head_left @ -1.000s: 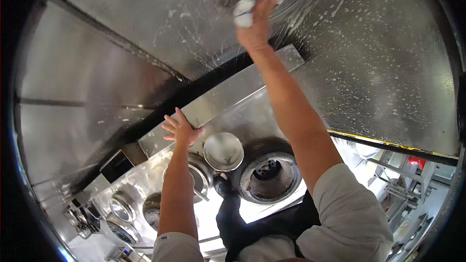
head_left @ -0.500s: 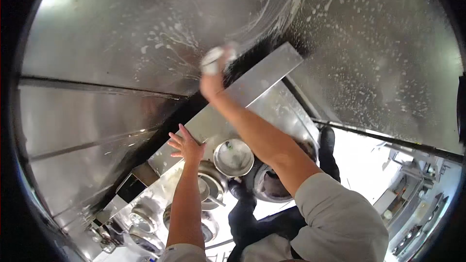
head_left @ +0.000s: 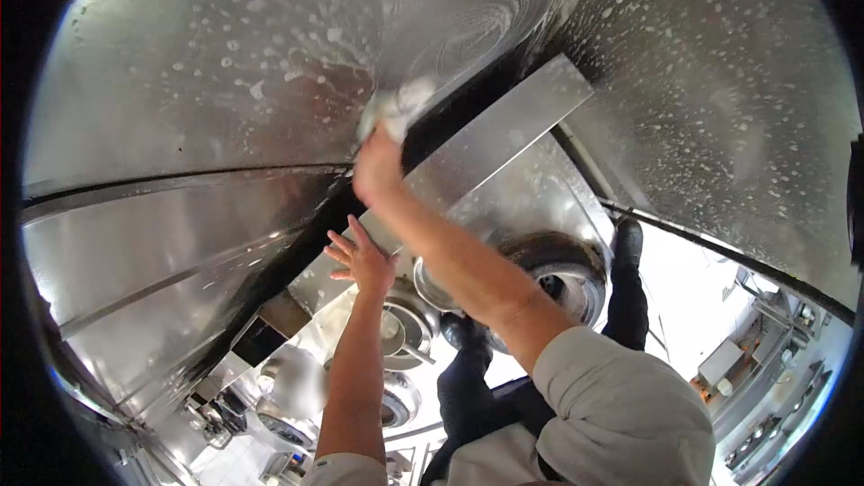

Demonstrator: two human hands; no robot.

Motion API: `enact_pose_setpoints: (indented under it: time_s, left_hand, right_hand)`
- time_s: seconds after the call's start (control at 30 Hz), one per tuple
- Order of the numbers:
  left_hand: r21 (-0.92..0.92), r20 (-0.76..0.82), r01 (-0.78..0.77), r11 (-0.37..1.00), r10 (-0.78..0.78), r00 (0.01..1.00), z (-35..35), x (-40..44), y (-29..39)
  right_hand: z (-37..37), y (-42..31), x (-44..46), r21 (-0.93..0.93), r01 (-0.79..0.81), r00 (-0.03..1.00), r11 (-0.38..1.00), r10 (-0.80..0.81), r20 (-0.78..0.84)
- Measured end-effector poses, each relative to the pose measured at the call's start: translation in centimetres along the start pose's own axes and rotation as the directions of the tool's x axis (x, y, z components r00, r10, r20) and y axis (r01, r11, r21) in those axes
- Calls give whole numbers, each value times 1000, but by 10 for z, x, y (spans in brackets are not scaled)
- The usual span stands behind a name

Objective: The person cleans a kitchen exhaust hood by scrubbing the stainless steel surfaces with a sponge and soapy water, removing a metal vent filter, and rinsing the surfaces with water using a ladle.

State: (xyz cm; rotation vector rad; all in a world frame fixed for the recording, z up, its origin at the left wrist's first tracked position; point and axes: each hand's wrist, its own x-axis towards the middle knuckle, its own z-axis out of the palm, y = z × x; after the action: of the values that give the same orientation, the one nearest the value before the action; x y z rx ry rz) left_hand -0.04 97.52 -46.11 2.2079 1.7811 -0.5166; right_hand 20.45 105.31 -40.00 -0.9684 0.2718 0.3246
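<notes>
The person's two hands are well apart. The right hand (head_left: pixel 378 169) is closed on a white pad (head_left: pixel 407 104), held against the metal wall (head_left: pixel 243 54) just above the dark gap (head_left: pixel 454 119) that runs along its foot; hand and pad are blurred, so the exact lie of the fingers cannot be told, nor whether the pad is cloth or sponge. Pale swirling streaks (head_left: pixel 504 13) curve over the wall up and to the right of the pad, while spots of foam (head_left: pixel 261 90) dot the metal to its left. More white drops cover the side panel (head_left: pixel 711 90) on the right. The left hand (head_left: pixel 367 263) holds nothing and has its fingers spread, palm side down at the metal ledge (head_left: pixel 513 117); how hard it presses there cannot be told. Below the ledge lies the metal bench (head_left: pixel 526 184). On it, a round pan (head_left: pixel 430 286) is partly hidden behind the right forearm, and a large round burner (head_left: pixel 589 279) sits to the right of that arm. A ladle (head_left: pixel 392 328) lies over a round pot (head_left: pixel 416 326) near the left forearm. One black shoe (head_left: pixel 461 331) shows just below the pan, the other (head_left: pixel 629 238) beside the right end of the bench. A dark box (head_left: pixel 259 340) stands farther left.
</notes>
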Motion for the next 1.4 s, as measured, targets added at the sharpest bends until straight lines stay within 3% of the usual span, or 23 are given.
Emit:
enact_pose_setpoints:
  time_s: [0.1, 0.17, 0.23, 0.27, 0.3, 0.37, 0.43, 0.47, 0.53, 0.57, 0.6, 0.67, 0.7, 0.73, 0.77, 0.83, 0.87, 1.03, 1.1, 1.17, 1.23, 1.27, 1.4]
  left_hand:
    - [5, 14, -5, 1000, 5, 1000, -3, -1, -7]
    - [-3, 17, -29, 1000, 29, 999, -7, -3, -3]
    - [29, 4, -27, 999, 26, 1000, -8, -6, -1]
    - [32, 6, -24, 999, 24, 1000, -5, -7, -4]
    - [36, 1, -21, 999, 21, 1000, -7, -3, -6]
    - [51, -20, -29, 998, 30, 999, -8, 2, -13]
    - [24, -94, -70, 997, 72, 993, 4, -2, -16]
    - [-37, -93, -99, 994, 95, 991, -1, -7, -17]
    - [-59, -41, -79, 995, 77, 996, -9, -8, -12]
    - [-53, -14, -72, 996, 71, 997, -14, -10, -15]
    - [-38, 23, -67, 997, 68, 997, -17, -11, -17]
    - [-42, 24, -90, 995, 91, 996, -9, -7, -22]
    - [-44, 27, -103, 994, 104, 994, -5, -4, -26]
    - [-49, 33, -106, 993, 107, 994, -13, -9, -24]
    - [-49, 12, -116, 992, 117, 993, -14, -9, -24]
    - [-43, -10, -128, 991, 127, 992, -9, -10, -26]
    - [-37, -14, -131, 991, 131, 991, -4, -7, -27]
    - [-33, -28, -117, 993, 116, 993, -4, -6, -31]
    - [-47, -52, -133, 990, 131, 990, -7, -7, -30]
    - [-62, -98, -140, 988, 133, 986, -2, -7, -33]
    - [-76, -127, -156, 985, 146, 981, 5, -5, -36]
    - [-69, -108, -161, 984, 154, 982, 0, -7, -38]
    - [-68, -246, -187, 980, 165, 955, 28, 1, -44]
  right_hand:
    - [-15, -61, 52, 258, -463, 885, 848, 431, 174]
    - [-19, -75, 66, 279, -558, 830, 782, 520, 201]
    - [-22, 16, 49, 23, -31, 997, 999, 33, -69]
    - [-19, 49, 52, 39, 235, 966, 971, -238, 101]
    - [5, 26, 43, -246, 525, 851, 815, -513, 117]
    - [57, -72, 11, -189, 788, 616, 586, -754, 228]
    - [96, -131, 0, -263, 952, 256, 158, -880, 401]
    - [109, -137, -18, -270, 963, 141, 1, -854, 500]
    - [108, -126, -90, -257, 966, 205, 13, -644, 738]
    - [86, -97, -109, -104, 989, 49, -100, -448, 893]
    - [56, -42, -100, 41, 976, -141, -214, -474, 869]
    - [0, -26, -68, 7, 999, -18, -37, -294, 956]
    - [-13, -32, -49, -201, 979, 187, -37, -227, 956]
    - [-11, -38, -33, -419, 905, 372, -69, -348, 861]
    - [15, -51, -15, -345, 938, 291, -23, -488, 823]
    - [68, -102, -44, -176, 984, 142, -19, -504, 852]
    - [87, -119, -70, -84, 995, 60, -46, -389, 919]
    - [65, -78, -110, 57, 994, -86, -98, -329, 940]
    - [13, -34, -74, -3, 967, -38, -254, -157, 987]
    - [24, -56, -77, 50, 983, -67, -178, -92, 993]
    - [87, -98, -124, 88, 974, -172, -207, -435, 884]
    - [117, -122, -145, 298, 951, -295, -82, -531, 794]
    - [149, -126, -199, 402, 791, -548, -461, -243, 801]
